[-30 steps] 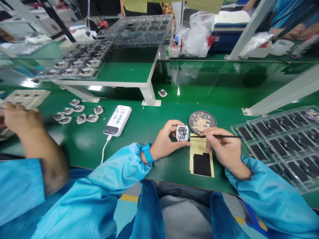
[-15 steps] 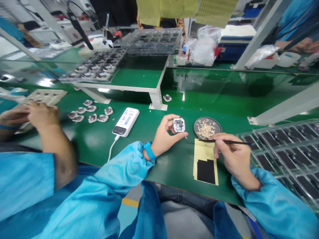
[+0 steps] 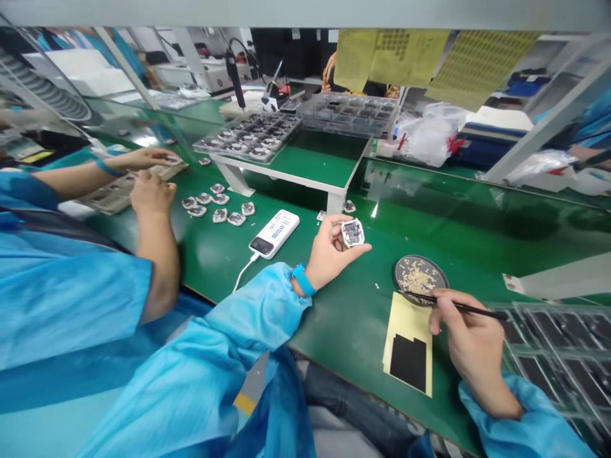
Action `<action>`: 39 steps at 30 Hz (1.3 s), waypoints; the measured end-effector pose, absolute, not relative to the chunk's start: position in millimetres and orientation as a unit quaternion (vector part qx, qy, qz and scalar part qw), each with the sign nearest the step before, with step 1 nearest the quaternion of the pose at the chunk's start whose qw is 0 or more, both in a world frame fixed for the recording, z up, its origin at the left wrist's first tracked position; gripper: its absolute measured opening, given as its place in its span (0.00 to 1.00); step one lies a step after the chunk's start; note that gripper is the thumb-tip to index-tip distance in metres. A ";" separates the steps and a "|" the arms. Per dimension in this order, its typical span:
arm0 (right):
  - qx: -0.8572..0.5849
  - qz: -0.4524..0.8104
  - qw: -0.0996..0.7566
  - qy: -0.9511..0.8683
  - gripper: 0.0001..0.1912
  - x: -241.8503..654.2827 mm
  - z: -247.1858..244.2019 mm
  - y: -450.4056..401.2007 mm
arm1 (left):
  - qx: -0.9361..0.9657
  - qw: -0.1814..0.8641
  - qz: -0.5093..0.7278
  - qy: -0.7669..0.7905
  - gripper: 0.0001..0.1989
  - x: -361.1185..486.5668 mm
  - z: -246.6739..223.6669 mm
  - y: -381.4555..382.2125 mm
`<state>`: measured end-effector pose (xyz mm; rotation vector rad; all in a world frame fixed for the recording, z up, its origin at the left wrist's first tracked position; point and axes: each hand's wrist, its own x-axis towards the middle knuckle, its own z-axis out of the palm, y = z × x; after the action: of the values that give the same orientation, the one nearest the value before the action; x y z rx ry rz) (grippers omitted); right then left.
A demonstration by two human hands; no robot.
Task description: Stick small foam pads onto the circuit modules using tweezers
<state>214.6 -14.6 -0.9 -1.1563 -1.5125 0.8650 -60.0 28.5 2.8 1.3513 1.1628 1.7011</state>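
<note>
My left hand (image 3: 329, 256) grips a small white-rimmed watch housing (image 3: 352, 233) by its edges, above the green bench. A circuit board shows in the housing's face, which is tilted towards me. In my right hand (image 3: 470, 337) is a pair of thin black tweezers (image 3: 470, 309), held like a pen. Their tip lies over the near rim of a round dark dish (image 3: 445, 276) of tiny beige pieces (image 3: 416, 277). Just below the dish is a yellow sheet (image 3: 400, 312) with a black patch (image 3: 409, 362). One tiny loose bit (image 3: 377, 285) lies on the bench.
A white power bank (image 3: 274, 234) with a cable lies left of my forearm. Beyond it are several similar housings (image 3: 220, 215). A co-worker's hands (image 3: 153, 191) work over a pale tray (image 3: 107, 194). Clear trays (image 3: 568, 356) lie at right; a metal-framed raised shelf (image 3: 324, 152) stands ahead.
The camera has turned left, so the bench appears shifted right and down. My hands keep hold of the housing and the tweezers. One co-worker's hand has reached farther out over the tray.
</note>
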 end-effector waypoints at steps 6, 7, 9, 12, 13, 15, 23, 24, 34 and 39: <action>-0.486 0.360 0.497 -0.623 0.08 212.6 -0.1 -14.1 | 0.521 0.269 0.674 0.449 0.33 -59.2 -1.4 25.7; -0.486 0.360 0.497 -0.622 0.08 212.6 -0.1 -14.1 | 0.522 0.253 0.676 0.455 0.33 -59.6 -1.8 25.3; -0.484 0.358 0.502 -0.621 0.08 212.8 -0.6 -14.2 | 0.524 0.219 0.680 0.463 0.32 -60.8 -2.0 24.7; -0.480 0.361 0.505 -0.620 0.08 213.2 -1.9 -14.2 | 0.527 0.190 0.684 0.468 0.31 -62.5 -0.8 24.4; -0.478 0.363 0.506 -0.620 0.07 213.2 -2.3 -14.2 | 0.527 0.186 0.684 0.469 0.31 -62.8 -0.1 24.3; -0.476 0.364 0.506 -0.620 0.07 212.9 -2.6 -14.1 | 0.524 0.184 0.686 0.470 0.31 -63.3 1.3 24.0; -0.477 0.358 0.506 -0.623 0.07 211.4 1.0 -15.0 | 0.519 0.178 0.698 0.460 0.31 -62.7 6.3 21.8; -0.477 0.360 0.504 -0.624 0.07 211.4 1.2 -15.1 | 0.520 0.176 0.698 0.461 0.31 -62.5 6.7 21.5; -0.480 0.355 0.504 -0.624 0.07 211.4 -0.2 -14.8 | 0.517 0.178 0.707 0.448 0.31 -63.3 7.4 23.2; -0.484 0.349 0.497 -0.630 0.07 211.0 2.0 -15.7 | 0.516 0.178 0.701 0.459 0.31 -61.8 6.0 22.1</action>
<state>211.0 -15.7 2.0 -1.1715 -1.5263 0.8455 -61.8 22.1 6.0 1.4593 1.2994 1.9823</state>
